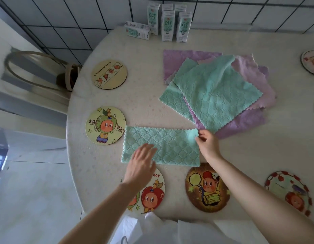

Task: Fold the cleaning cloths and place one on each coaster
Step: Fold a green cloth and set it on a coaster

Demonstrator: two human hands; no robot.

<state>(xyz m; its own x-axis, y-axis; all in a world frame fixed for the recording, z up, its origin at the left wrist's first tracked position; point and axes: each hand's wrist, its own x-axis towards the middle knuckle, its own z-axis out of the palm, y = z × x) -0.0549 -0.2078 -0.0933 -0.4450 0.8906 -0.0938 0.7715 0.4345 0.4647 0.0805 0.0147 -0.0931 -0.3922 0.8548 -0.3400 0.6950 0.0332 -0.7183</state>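
Note:
A teal cleaning cloth (168,145) lies folded in half as a long rectangle near the table's front. My right hand (207,143) pinches its right end. My left hand (141,164) rests flat with fingers spread on the cloth's lower left part. A pile of unfolded teal and purple cloths (218,92) lies behind it. Round cartoon coasters surround the cloth: a green-hat one (105,125) at left, a pale one (109,74) further back, an apple one (152,194) partly under my left wrist, a dark one (207,188) under my right forearm, and a red-rimmed one (288,191) at right.
Several milk cartons (167,23) stand at the table's back edge against a tiled wall, one lying on its side. A chair (38,71) stands left of the round table (103,166). Two more coasters (311,62) show at the right edge.

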